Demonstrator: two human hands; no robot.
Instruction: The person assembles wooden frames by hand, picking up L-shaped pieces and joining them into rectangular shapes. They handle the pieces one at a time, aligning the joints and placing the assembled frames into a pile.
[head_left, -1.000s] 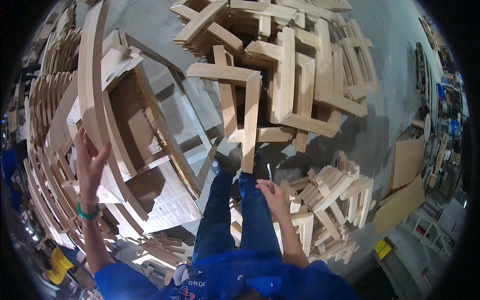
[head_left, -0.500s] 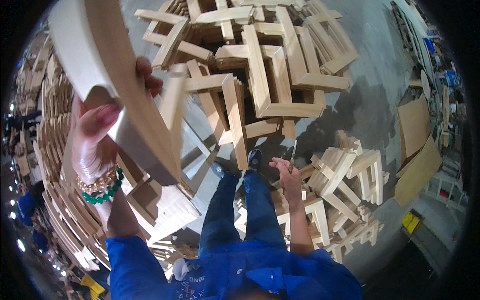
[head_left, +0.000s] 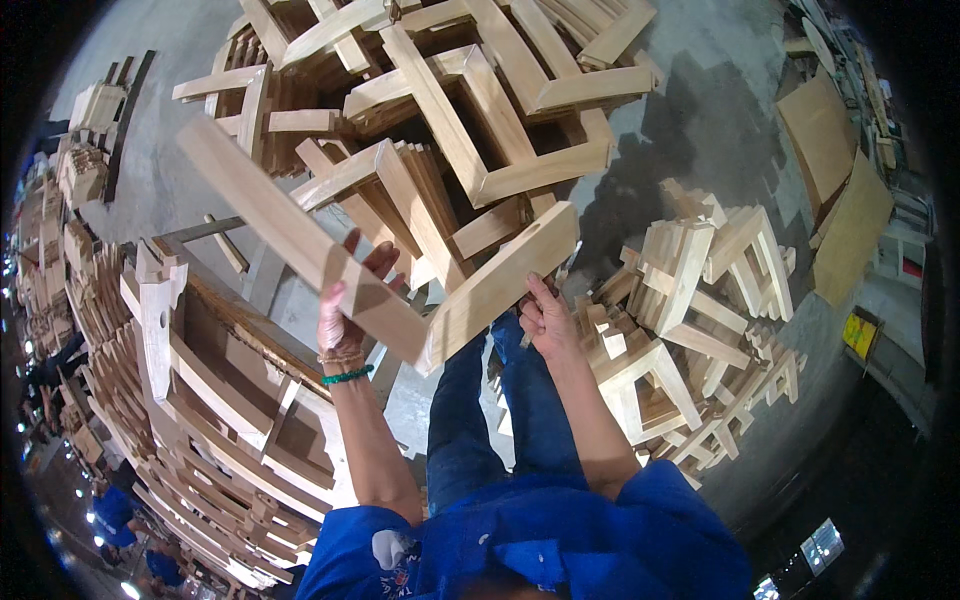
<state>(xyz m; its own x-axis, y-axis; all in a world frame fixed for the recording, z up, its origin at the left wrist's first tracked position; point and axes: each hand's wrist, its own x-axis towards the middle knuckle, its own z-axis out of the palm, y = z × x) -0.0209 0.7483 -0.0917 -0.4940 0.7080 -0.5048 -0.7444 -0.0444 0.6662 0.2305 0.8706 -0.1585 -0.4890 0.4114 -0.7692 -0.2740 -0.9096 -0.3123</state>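
I hold up an L-shaped wooden frame piece (head_left: pixel 500 275), two flat pale boards joined at a mitred corner that points toward me. My left hand (head_left: pixel 348 295), with a green beaded bracelet at its wrist, grips the left board, thumb on the near side and fingers past the far side. The fingers of my right hand (head_left: pixel 547 318) are closed at the lower edge of the right board, near its slotted end. A thin tool seen earlier in that hand is now mostly hidden; its kind is unclear.
Ahead stands a large pile of similar L-shaped wooden pieces (head_left: pixel 435 110). A smaller heap of wooden frames (head_left: pixel 690 270) is at my right. Long curved wooden parts (head_left: pixel 215 390) are stacked on my left. Cardboard sheets (head_left: pixel 850 235) lie at the far right.
The wooden piece has been lowered and turned from upper left to in front of me. My right hand has come up to its right board. My view has shifted.
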